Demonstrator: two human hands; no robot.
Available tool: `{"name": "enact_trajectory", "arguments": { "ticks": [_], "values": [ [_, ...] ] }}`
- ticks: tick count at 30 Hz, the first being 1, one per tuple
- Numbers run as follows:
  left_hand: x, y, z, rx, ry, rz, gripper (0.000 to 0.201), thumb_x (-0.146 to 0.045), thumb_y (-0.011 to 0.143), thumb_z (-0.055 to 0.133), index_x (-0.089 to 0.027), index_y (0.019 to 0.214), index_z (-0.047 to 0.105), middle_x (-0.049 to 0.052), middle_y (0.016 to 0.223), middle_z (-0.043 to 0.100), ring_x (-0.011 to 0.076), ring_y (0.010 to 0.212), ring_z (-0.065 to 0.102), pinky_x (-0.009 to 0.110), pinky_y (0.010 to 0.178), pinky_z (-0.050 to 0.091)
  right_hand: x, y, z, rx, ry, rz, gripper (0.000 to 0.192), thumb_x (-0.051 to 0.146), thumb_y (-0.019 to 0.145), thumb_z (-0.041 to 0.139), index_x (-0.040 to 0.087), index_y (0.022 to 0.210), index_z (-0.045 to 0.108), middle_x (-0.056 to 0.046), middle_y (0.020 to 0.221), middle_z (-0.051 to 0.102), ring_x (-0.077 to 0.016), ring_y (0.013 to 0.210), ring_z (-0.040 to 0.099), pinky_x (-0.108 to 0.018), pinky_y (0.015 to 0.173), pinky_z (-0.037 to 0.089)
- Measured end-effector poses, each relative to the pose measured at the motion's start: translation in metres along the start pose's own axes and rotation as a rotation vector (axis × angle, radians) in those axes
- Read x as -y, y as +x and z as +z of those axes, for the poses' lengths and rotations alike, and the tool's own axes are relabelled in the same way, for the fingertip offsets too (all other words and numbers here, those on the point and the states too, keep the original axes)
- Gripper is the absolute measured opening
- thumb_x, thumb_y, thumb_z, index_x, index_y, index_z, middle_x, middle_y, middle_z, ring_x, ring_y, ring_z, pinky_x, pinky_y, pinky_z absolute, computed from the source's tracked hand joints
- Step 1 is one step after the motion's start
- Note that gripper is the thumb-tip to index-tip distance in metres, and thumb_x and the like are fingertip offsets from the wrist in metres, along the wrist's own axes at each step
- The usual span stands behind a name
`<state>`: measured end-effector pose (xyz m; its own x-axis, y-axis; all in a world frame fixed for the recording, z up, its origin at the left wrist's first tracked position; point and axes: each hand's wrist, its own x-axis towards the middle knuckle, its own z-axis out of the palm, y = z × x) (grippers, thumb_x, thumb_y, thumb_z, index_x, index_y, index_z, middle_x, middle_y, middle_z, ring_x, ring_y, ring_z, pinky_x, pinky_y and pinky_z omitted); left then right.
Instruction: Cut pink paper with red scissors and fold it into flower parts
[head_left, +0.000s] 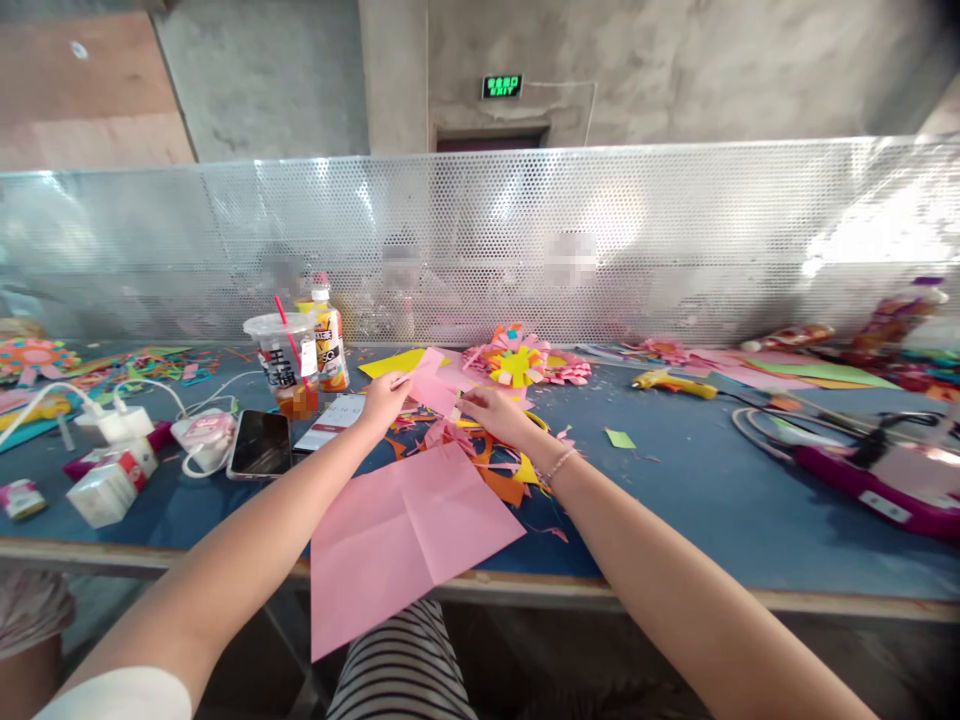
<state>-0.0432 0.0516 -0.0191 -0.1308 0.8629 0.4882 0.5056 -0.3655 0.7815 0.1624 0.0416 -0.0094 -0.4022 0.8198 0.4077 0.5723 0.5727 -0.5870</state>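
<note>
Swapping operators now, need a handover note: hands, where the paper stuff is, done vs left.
Left hand: pinching the edge of a small pink paper piece.
Right hand: fingers on the same piece, over the paper scraps.
Large creased pink sheet: flat at the table's near edge, overhanging it, untouched.
Done: finished paper flowers lie behind the hands.
Left: the small pink piece is still in hand; yellow glue gun lies unused to the right.
</note>
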Motion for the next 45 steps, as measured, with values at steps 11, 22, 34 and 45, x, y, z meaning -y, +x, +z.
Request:
{"name": "enact_trajectory", "arguments": {
  "ticks": [11, 22, 34, 45],
  "values": [
    [-0.012, -0.005, 0.008, 0.022, -0.47, -0.214, 0.017, -0.013, 0.073, 0.047, -0.011, 0.088, 0.053, 0.005, 0.072, 0.064, 0.0133, 0.062, 0.062, 0.031, 0.068, 0.05, 0.0, 0.003, -0.007, -0.118, 0.082, 0.046, 0.008, 0.017, 0.068, 0.046, 0.014, 0.068, 0.053, 0.001, 0.061, 0.055, -0.0083, 0.054, 0.05, -0.018, 0.052, 0.039],
    [0.021, 0.014, -0.021, 0.175, 0.24, 0.0, 0.022, -0.012, 0.061, 0.057, -0.014, 0.081, 0.064, 0.008, 0.089, 0.066, 0.02, 0.09, 0.058, 0.029, 0.08, 0.042, -0.007, 0.007, -0.008, -0.178, 0.23, 0.188, 0.034, 0.005, 0.07, 0.04, 0.012, 0.103, 0.046, -0.005, 0.076, 0.06, -0.0089, 0.056, 0.058, -0.019, 0.053, 0.046],
    [0.02, 0.008, -0.024, 0.307, 0.627, 0.101, 0.016, -0.028, 0.065, 0.055, -0.019, 0.076, 0.064, 0.005, 0.079, 0.066, 0.016, 0.072, 0.058, 0.023, 0.062, 0.039, -0.02, 0.017, -0.02, -0.441, 0.374, 0.19, 0.014, 0.02, 0.072, 0.043, 0.016, 0.084, 0.047, 0.003, 0.058, 0.05, -0.0085, 0.047, 0.048, -0.02, 0.046, 0.041],
    [0.02, 0.011, -0.023, 0.149, 0.643, 0.066, 0.031, -0.034, 0.068, 0.055, -0.018, 0.094, 0.06, 0.01, 0.101, 0.062, 0.0203, 0.094, 0.056, 0.028, 0.079, 0.041, -0.023, 0.003, -0.026, -0.028, -0.329, 0.088, 0.031, 0.005, 0.064, 0.045, 0.011, 0.092, 0.055, -0.013, 0.095, 0.061, -0.0197, 0.09, 0.056, -0.026, 0.073, 0.042]
  ]
}}
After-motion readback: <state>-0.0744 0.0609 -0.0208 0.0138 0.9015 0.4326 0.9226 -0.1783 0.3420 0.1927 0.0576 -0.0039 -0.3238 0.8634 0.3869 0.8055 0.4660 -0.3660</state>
